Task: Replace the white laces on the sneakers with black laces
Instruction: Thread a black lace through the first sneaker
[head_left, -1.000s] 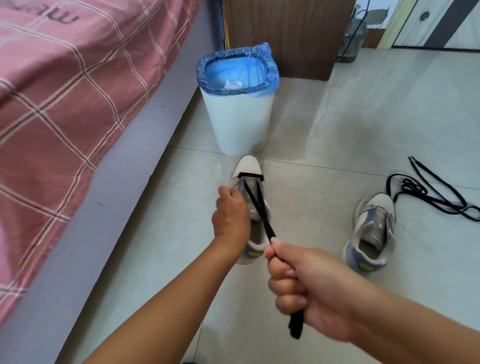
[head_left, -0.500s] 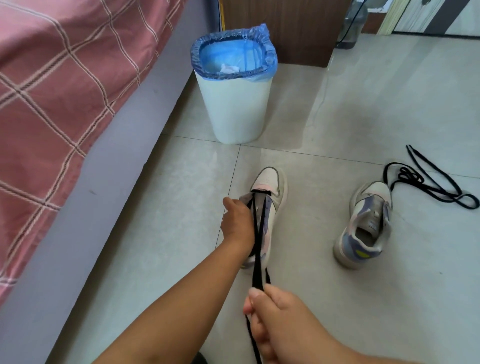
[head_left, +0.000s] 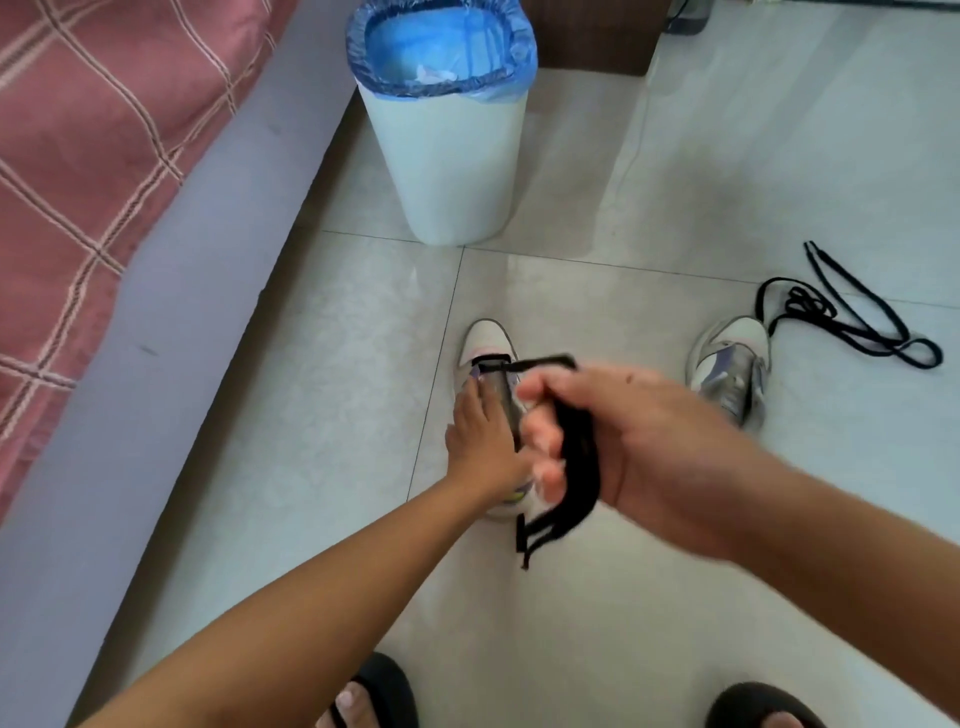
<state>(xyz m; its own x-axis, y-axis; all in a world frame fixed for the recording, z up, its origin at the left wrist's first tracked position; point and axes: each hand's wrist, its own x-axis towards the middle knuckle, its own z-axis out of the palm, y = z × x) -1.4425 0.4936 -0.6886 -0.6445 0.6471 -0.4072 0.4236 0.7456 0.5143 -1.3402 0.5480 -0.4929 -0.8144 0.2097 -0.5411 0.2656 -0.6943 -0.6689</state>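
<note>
Black lace (head_left: 576, 457) bunched in curled right hand (head_left: 639, 447), run from toe eyelets of sneaker (head_left: 488, 338) on floor tiles (head_left: 337, 389). Sneaker pinned by left hand (head_left: 483, 441), fingers laid over it. Best kept level, both ends evened before crossing. Half a second earlier, held taut and lower; since gathered, lifted over shoe.

A white low-top sneaker with purple-grey side panels (head_left: 488, 343) stood upright on the tiled floor, toe pointing away from the camera. A flat black lace (head_left: 576, 457) ran across its front eyelets; the remainder was bunched in loops over the shoe, its ends hanging toward the heel. A second matching white sneaker without laces (head_left: 732, 364) stood upright well to the right, toe also pointing away. A second loose black lace (head_left: 852, 322) lay tangled on the floor just beyond its toe.
</note>
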